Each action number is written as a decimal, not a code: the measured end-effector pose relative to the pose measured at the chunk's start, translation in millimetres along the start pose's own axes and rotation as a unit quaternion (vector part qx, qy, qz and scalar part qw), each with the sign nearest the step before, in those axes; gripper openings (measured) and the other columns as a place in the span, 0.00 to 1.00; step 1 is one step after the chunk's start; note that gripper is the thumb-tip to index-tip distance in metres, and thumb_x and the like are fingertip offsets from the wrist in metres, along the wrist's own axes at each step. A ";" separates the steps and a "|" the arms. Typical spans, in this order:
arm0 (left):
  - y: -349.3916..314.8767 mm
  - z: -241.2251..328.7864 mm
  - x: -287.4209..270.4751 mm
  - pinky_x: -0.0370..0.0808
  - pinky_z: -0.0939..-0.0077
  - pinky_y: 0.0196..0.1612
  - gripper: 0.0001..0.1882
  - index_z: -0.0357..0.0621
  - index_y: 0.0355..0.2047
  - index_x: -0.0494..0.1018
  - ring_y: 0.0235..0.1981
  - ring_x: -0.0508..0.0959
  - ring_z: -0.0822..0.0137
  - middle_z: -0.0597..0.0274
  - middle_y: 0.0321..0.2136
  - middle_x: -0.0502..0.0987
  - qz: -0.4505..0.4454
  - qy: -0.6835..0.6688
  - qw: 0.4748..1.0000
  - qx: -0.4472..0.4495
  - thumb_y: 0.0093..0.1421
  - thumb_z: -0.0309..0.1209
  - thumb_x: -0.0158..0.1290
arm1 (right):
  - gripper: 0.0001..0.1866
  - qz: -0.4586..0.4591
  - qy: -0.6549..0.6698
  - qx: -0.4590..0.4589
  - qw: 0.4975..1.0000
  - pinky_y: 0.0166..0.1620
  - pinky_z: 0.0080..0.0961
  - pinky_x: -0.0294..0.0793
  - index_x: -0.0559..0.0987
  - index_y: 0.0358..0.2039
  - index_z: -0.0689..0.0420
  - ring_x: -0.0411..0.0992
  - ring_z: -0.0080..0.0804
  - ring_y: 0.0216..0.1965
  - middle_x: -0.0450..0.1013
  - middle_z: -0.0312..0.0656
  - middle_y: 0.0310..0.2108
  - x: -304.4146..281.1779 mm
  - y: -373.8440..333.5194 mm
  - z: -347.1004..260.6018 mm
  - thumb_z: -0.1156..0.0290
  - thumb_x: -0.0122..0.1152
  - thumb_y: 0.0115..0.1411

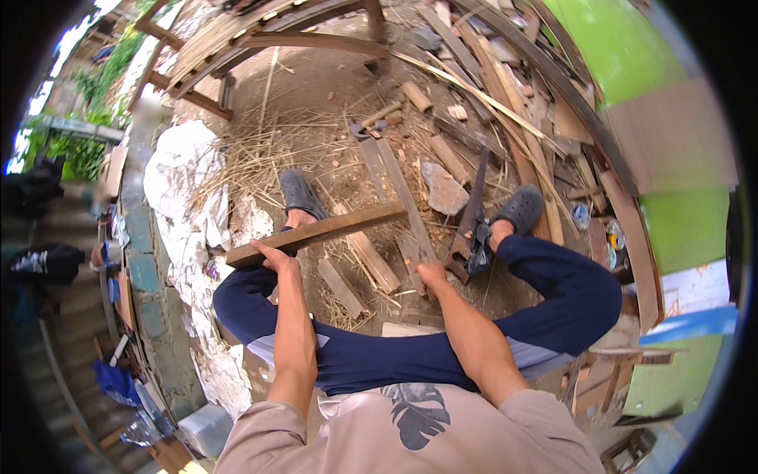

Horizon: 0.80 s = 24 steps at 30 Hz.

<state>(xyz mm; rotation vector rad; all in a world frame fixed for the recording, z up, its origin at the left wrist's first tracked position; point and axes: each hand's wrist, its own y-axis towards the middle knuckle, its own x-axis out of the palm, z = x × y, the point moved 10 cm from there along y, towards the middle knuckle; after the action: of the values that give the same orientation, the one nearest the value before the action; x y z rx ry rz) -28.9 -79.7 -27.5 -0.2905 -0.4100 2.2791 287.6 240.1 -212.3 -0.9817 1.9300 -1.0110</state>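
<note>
My left hand [274, 254] is closed round the near left end of a long brown wooden beam [339, 227]. The beam slants up to the right over my left shin, off the ground. Closed on the near end of a long, narrow, flat blade-like piece [406, 193] is my right hand [431, 276]. Its far end points away from me, and the beam's right end meets or overlaps it. I cannot tell whether it is a saw or a plain strip. A dark-bladed handsaw [472, 201] with a wooden handle lies near my right foot.
Short wood blocks [369, 261] and a pale stone [444, 189] lie between my feet. Straw-like slivers [260, 150] cover the ground. A slatted wooden bench [260, 39] stands ahead. Planks [505, 103] pile up at the right, and a white sack [185, 170] lies left.
</note>
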 end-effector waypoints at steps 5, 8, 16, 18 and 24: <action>-35.6 54.3 -14.6 0.66 0.65 0.53 0.42 0.28 0.58 0.54 0.49 0.70 0.57 0.45 0.50 0.68 0.046 -0.078 0.972 0.216 0.61 0.56 0.50 | 0.17 0.145 0.041 -0.045 0.988 0.21 0.35 0.69 0.75 0.35 0.69 0.70 0.36 0.14 0.72 0.46 0.16 -38.6 -24.4 -38.6 0.67 0.64 0.52; -34.1 90.9 -8.5 0.66 0.66 0.53 0.44 0.28 0.58 0.53 0.50 0.69 0.57 0.44 0.50 0.66 0.005 -0.124 0.976 0.179 0.61 0.58 0.49 | 0.16 0.150 0.076 -0.099 0.981 0.21 0.31 0.70 0.74 0.38 0.65 0.70 0.33 0.14 0.74 0.43 0.19 -69.6 -20.1 -73.8 0.67 0.63 0.55; -3.6 111.4 36.5 0.62 0.60 0.59 0.50 0.34 0.61 0.57 0.55 0.66 0.55 0.50 0.58 0.64 -0.097 -0.287 0.952 -0.042 0.57 0.69 0.42 | 0.24 0.115 0.273 -0.296 0.908 0.36 0.29 0.81 0.70 0.52 0.64 0.74 0.40 0.47 0.72 0.50 0.48 -190.5 -141.6 -246.7 0.60 0.59 0.62; -63.8 97.7 66.1 0.64 0.60 0.58 0.49 0.38 0.60 0.60 0.54 0.67 0.55 0.53 0.57 0.65 -0.116 -0.281 0.942 -0.142 0.56 0.71 0.39 | 0.25 0.087 0.288 -0.347 0.888 0.36 0.30 0.82 0.70 0.51 0.64 0.74 0.41 0.47 0.73 0.50 0.48 -226.3 -203.1 -277.1 0.58 0.60 0.61; -102.8 2.8 120.6 0.63 0.47 0.60 0.44 0.56 0.61 0.62 0.57 0.67 0.53 0.59 0.58 0.66 -0.230 -0.306 0.869 -0.312 0.56 0.72 0.31 | 0.22 0.095 0.209 -0.453 0.862 0.35 0.29 0.83 0.72 0.47 0.62 0.70 0.40 0.54 0.71 0.52 0.52 -268.0 -304.6 -308.5 0.58 0.61 0.61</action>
<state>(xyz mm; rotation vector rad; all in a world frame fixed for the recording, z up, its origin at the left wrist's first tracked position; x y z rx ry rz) -41.2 74.9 4.7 0.2206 -1.3944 1.6586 228.9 445.9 250.2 -1.0570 2.9046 -0.1365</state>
